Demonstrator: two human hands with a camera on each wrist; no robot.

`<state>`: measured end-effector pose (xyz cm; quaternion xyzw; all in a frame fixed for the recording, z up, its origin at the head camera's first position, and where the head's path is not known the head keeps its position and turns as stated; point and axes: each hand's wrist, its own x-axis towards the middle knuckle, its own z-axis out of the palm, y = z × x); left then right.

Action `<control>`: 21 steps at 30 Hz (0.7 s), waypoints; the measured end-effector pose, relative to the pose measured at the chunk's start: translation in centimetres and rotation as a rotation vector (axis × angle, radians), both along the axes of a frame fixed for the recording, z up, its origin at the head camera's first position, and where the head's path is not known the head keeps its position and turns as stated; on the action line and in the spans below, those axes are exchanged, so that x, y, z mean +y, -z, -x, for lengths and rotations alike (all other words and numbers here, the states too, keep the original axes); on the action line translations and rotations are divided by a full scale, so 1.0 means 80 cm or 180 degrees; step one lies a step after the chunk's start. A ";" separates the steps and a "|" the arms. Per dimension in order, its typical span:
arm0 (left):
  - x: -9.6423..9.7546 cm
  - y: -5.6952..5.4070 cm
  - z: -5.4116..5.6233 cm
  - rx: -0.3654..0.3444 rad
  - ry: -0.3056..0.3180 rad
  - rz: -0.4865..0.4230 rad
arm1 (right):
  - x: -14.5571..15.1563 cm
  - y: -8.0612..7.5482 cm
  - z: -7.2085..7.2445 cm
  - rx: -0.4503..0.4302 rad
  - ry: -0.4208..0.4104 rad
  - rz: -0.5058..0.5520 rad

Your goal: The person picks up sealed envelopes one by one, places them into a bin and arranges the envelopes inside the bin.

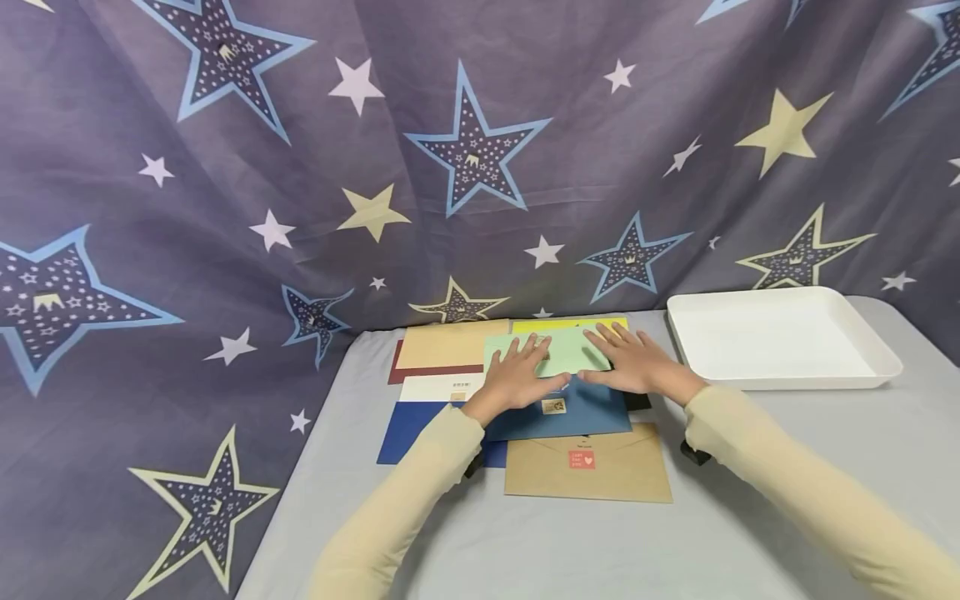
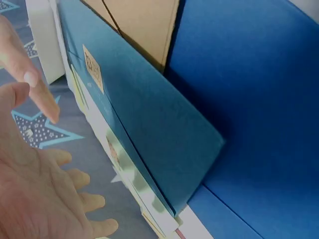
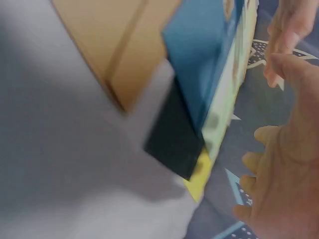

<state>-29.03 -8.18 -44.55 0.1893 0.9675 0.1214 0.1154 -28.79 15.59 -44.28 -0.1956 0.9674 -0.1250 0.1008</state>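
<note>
My left hand [image 1: 517,377] has its fingers spread over the light green envelope [image 1: 577,350], with the thumb toward the right hand. Opposite it, my right hand [image 1: 628,360] is spread the same way near the green envelope's right end. Both palms hold nothing; finger shadows fall on the paper, and the wrist views show a gap beneath the hands. Below the thumbs lies a teal envelope [image 1: 577,421] with a small stamp-like label. Nearest me is a brown kraft envelope [image 1: 588,479] with a red sticker. A dark blue envelope [image 2: 259,99] lies left of it.
A white tray [image 1: 888,364] stands at the right rear. Around the green envelope lie a tan envelope [image 1: 442,346], a dark red one [image 1: 395,367], a white one [image 1: 423,389], a yellow one [image 3: 199,177] and a black one [image 3: 174,134]. A star-patterned curtain [image 1: 450,250] hangs behind.
</note>
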 end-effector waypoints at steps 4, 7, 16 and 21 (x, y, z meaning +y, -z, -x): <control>-0.008 -0.005 0.000 0.0043 -0.0104 -0.0097 | 0.007 -0.020 0.007 0.0089 0.0021 -0.0035; -0.012 -0.009 -0.001 0.0070 -0.0176 -0.0153 | 0.018 -0.038 0.012 0.0158 0.0098 -0.0063; -0.024 -0.008 0.000 0.0212 -0.0334 -0.0307 | 0.057 -0.072 0.019 0.0162 0.0577 -0.0112; -0.031 -0.010 0.000 0.0337 -0.0482 -0.0467 | 0.075 -0.070 0.018 0.0181 0.0839 -0.0216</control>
